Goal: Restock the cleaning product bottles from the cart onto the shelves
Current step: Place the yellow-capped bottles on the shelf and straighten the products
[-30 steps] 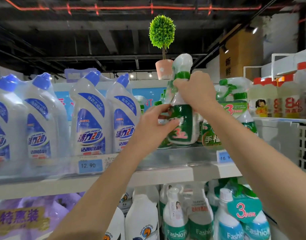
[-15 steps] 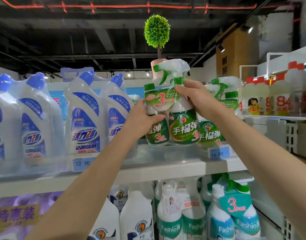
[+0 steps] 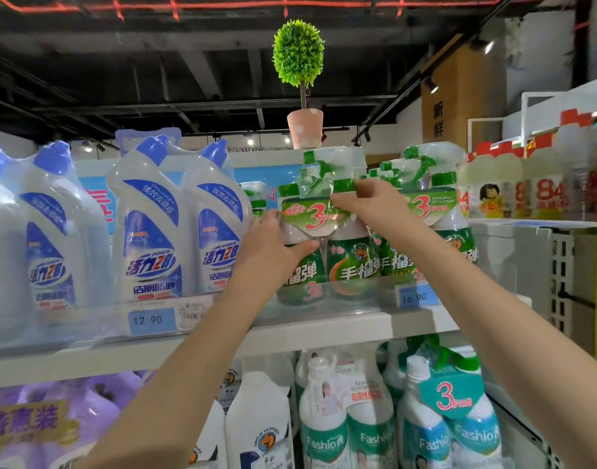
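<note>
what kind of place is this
Likely a supermarket's cleaning aisle: rows of blue-capped toilet cleaner bottles, price tags on the shelf edge, and a green spray bottle pack marked 3.

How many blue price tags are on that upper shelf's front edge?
2: the 12.90 tag below the blue-capped bottles at left, and the 16.90 tag below the green spray bottles at right. Others may be hidden or out of frame.

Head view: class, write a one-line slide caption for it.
Left hand and right hand hold a green spray pack upright on the shelf, between blue-capped bottles and another green pack.
</note>
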